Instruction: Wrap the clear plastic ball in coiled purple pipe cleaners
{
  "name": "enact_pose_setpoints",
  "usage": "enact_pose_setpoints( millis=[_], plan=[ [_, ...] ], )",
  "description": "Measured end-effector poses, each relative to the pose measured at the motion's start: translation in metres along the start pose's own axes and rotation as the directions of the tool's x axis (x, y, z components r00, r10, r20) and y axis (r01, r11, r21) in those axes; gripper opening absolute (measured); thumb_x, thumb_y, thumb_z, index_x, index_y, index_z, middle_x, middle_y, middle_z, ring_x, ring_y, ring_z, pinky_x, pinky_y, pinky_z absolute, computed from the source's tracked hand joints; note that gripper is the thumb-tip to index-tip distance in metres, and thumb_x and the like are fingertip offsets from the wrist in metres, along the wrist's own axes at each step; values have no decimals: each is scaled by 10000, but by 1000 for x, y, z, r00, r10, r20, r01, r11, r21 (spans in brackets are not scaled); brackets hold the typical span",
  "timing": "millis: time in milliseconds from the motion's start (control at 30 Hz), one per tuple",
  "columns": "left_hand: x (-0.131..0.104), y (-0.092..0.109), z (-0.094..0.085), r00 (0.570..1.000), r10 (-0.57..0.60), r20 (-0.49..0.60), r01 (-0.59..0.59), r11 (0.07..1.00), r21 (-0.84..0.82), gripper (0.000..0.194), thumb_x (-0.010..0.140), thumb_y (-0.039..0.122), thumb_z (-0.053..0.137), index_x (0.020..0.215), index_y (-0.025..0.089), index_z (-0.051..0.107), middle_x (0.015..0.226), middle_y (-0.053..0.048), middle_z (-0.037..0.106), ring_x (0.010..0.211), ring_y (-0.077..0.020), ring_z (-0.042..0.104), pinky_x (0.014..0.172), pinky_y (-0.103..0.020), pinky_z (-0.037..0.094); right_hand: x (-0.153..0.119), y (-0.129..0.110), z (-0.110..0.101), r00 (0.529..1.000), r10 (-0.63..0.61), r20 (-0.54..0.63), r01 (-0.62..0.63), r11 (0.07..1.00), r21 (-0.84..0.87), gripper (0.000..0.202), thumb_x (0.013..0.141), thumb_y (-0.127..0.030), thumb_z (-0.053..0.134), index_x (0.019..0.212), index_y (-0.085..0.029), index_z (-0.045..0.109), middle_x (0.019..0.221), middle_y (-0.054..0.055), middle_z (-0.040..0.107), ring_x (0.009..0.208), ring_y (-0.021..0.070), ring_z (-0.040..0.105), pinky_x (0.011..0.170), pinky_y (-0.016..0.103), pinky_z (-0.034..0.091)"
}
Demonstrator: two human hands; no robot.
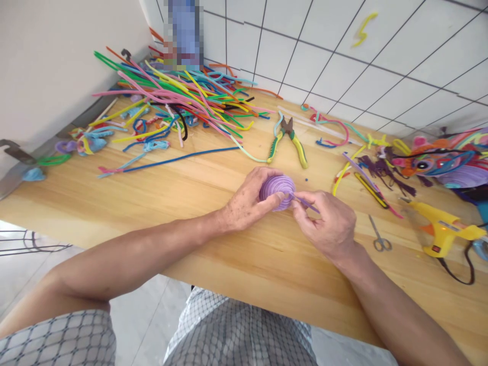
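A coiled purple pipe-cleaner piece [277, 188], rounded and ringed like a spiral, is held over the middle of the wooden table. My left hand [249, 201] wraps it from the left, with the thumb pressed on its front. On the other side my right hand [330, 218] pinches a loose purple pipe-cleaner end [308, 204] close to the coil's right edge. The fingers partly cover the coil. Beyond my hands lie green-and-yellow pliers [287, 140], their handles spread.
A heap of colourful pipe cleaners [190, 96] fills the back left. At right lie small scissors [379, 239], a yellow cutter knife [369, 189] and a yellow glue gun [442, 229] with its cord. A colourful pipe-cleaner figure [446, 157] stands behind them. A tiled wall [290, 51] bounds the table's back.
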State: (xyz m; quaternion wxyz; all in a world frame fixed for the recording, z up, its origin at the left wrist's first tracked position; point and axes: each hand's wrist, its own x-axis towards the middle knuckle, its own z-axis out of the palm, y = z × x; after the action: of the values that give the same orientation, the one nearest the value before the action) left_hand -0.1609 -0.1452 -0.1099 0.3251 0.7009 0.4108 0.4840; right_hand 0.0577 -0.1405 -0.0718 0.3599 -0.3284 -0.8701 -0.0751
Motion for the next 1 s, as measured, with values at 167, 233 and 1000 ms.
enact_pose_setpoints(
  millis=[167, 233, 1000],
  plan=[
    [0, 0, 0, 1000, -5, -1, 5, 1000, 0, 403, 1014, 457, 673, 1319, 207, 589, 1307, -123, 694, 1259, -270, 655, 1131, -462, 546, 0, 2, 2, 1000, -7, 2, 7, 1000, 3, 97, 974, -131, 696, 1018, -217, 705, 778, 4, 782, 678, 176, 741, 661, 298, 544],
    [1, 0, -1, 1000, -3, 5, 3, 1000, -6, 401, 1012, 462, 671, 1312, 210, 587, 1303, -122, 691, 1257, -272, 654, 1132, -468, 546, 1, 1, 1, 1000, -10, 7, 10, 1000, 7, 113, 972, -116, 683, 1014, -217, 712, 779, 5, 782, 682, 175, 738, 666, 297, 541],
    [1, -2, -3, 998, 34, 45, -36, 998, 53, 405, 1015, 397, 651, 1371, 215, 593, 1353, -128, 692, 1323, -288, 622, 1169, -484, 523, 1, 3, -1, 1000, 10, 4, -10, 1000, 13, 187, 976, -134, 686, 1126, -235, 735, 883, 13, 832, 747, 188, 775, 712, 317, 574]
  ],
)
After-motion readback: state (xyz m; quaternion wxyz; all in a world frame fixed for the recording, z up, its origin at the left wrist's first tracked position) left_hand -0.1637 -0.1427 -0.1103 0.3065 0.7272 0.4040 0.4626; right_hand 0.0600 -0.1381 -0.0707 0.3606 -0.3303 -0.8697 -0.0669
